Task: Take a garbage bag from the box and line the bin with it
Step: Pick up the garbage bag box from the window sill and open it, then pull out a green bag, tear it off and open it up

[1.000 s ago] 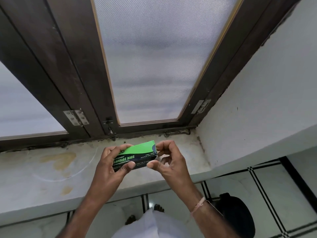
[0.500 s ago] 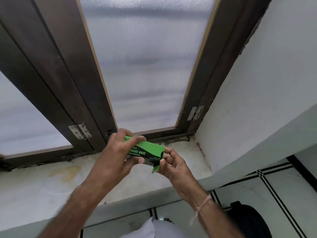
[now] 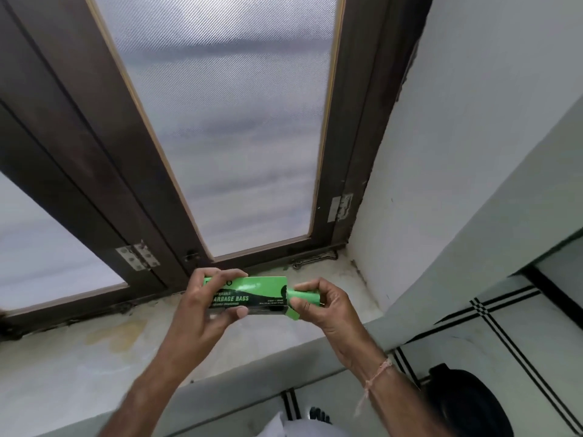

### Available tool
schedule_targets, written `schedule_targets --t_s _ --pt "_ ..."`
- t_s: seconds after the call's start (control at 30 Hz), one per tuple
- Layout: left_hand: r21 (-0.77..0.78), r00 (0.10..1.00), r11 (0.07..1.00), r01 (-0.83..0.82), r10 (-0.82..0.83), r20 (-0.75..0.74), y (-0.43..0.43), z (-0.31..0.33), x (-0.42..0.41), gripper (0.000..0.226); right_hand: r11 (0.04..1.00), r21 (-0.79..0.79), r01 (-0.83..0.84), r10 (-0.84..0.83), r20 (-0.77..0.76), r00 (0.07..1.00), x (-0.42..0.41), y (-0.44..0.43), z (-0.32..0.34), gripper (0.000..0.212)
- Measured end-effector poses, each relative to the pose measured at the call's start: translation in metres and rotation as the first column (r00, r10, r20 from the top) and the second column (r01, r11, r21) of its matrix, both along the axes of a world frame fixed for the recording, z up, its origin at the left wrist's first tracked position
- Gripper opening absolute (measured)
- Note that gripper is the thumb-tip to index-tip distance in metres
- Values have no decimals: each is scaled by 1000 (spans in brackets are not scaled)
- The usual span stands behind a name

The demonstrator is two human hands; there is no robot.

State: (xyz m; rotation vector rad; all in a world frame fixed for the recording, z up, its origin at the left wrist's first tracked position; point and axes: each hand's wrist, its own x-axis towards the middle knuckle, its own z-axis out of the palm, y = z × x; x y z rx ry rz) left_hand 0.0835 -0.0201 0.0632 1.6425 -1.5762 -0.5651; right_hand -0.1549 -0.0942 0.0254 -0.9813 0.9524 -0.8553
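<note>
A green and black garbage bag box (image 3: pixel 252 294) is held level above the window sill. My left hand (image 3: pixel 205 307) grips its left half, fingers over the top and thumb under the front. The box's right end is open, with a flap hanging down. A green roll of bags (image 3: pixel 304 296) sticks out of that end, and my right hand (image 3: pixel 325 305) pinches it between thumb and fingers. The black bin (image 3: pixel 470 405) stands on the floor at the lower right, partly cut off by the frame edge.
A stained white sill (image 3: pixel 94 357) runs below the dark wooden window frame (image 3: pixel 104 171) with frosted panes. A white wall (image 3: pixel 473 152) closes the right side. White floor tiles with black lines (image 3: pixel 520 335) lie around the bin.
The box's right end has been opened. My right hand has drawn the green roll partly out to the right. Both hands and the box sit a little lower in view.
</note>
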Motion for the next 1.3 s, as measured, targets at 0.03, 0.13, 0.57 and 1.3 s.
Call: schedule_targets --t_s 0.03,0.13,0.57,1.3 --pt "4 1000 1000 -11 11 -16 1 -6 -1 48 1000 2 11 -11 -10 1000 -3 1 0 21" --pt "32 993 997 -75 77 -92 6 -26 3 49 991 -2 132 -132 -3 991 -15 2 0 22" --pt "120 961 973 -199 170 219 -15 -92 -4 55 906 -178 384 -405 -104 908 -55 3 -2 22" --pt "394 328 919 -22 379 -866 -30 -5 -140 39 999 -3 41 -41 -54 998 -30 -4 27 28"
